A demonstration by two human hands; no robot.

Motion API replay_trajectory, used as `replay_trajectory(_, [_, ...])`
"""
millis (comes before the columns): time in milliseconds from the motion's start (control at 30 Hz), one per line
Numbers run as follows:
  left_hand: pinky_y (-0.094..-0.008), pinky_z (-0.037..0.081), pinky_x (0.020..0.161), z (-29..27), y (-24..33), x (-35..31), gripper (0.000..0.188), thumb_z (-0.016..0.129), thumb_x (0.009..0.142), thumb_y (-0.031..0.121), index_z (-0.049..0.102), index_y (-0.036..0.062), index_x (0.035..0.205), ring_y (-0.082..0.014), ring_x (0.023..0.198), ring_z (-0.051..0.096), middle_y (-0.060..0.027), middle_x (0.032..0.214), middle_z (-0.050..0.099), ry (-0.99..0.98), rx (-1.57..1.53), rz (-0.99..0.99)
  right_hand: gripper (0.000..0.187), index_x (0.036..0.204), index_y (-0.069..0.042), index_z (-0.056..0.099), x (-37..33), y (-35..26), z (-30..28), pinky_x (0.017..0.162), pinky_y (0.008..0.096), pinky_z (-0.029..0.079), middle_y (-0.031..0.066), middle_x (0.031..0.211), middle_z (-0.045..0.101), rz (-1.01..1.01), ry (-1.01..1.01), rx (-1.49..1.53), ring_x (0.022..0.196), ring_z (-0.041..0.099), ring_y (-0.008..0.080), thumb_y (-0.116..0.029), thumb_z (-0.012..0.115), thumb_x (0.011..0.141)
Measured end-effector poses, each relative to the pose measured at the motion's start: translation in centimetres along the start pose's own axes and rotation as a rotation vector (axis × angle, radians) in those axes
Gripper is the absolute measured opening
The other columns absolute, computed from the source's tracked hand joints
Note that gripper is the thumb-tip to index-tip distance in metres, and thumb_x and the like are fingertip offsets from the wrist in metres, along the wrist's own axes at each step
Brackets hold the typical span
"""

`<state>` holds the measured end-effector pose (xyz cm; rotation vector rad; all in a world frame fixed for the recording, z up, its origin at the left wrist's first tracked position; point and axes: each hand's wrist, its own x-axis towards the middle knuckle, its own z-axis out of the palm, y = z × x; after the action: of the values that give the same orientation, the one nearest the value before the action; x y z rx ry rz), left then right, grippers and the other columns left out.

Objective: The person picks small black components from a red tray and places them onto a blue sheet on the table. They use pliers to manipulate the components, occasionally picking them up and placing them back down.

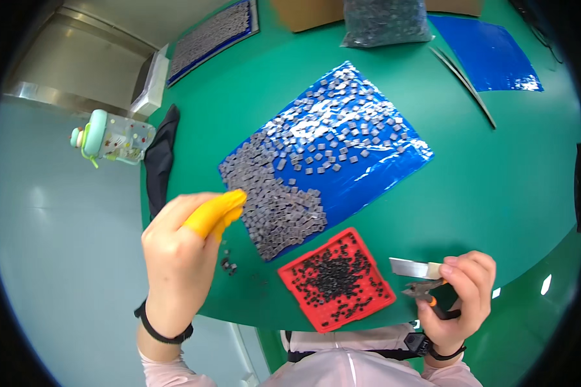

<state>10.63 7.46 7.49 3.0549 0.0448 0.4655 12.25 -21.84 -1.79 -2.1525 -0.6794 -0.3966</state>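
Note:
My left hand (pixel 177 251), with yellow covers on its thumb and forefinger, is held in a pinch over the left edge of a blue sheet (pixel 352 193). Whatever may be between those fingertips is hidden. Small square grey pieces (pixel 284 216) lie crowded on the sheet's near left part and looser toward its far end. Closed in my right hand (pixel 471 290) are a flat metal blade with a pale handle (pixel 412 267) and orange-and-black cutting pliers (pixel 432 300). Left of that hand sits a red tray (pixel 384 295) holding many tiny black parts (pixel 334 277).
A few loose bits (pixel 228 266) lie beside the left wrist. Tweezers (pixel 465 84) and another blue sheet (pixel 497 58) are at far right. A bag of grey pieces (pixel 386 22) stands at the back. At left are a black cloth (pixel 161 158) and a bottle (pixel 122 137).

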Motion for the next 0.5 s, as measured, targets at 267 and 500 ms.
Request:
replay_trajectory(267, [-0.0204, 0.043, 0.054, -1.0, -0.6, -9.5, 0.020, 0.074, 0.070, -0.006, 0.071, -0.0003, 0.089, -0.0079, 0.060, 0.054, -0.0050, 0.073, 0.065, -0.099, -0.217, -0.691, 0.051, 0.100, -0.004, 0.061, -0.1, 0.1, 0.1, 0.072, 0.0404, 0.041, 0.0105, 0.096, 0.058, -0.015, 0.000, 0.001, 0.083, 0.053, 0.0296, -0.011, 0.069, 0.051])
replay_trajectory(500, [-0.0189, 0.044, 0.055, 1.0, 0.0, -11.4, 0.018, 0.071, 0.071, -0.009, 0.070, -0.0029, 0.089, -0.0081, 0.062, 0.056, -0.0048, 0.080, 0.064, -0.021, -0.405, -0.763, 0.049, 0.100, -0.005, 0.062, -0.1, -0.3, 0.4, 0.072, 0.0390, 0.043, 0.0104, 0.095, 0.060, 0.011, 0.020, -0.041, 0.085, 0.053, 0.0301, -0.011, 0.071, 0.052])
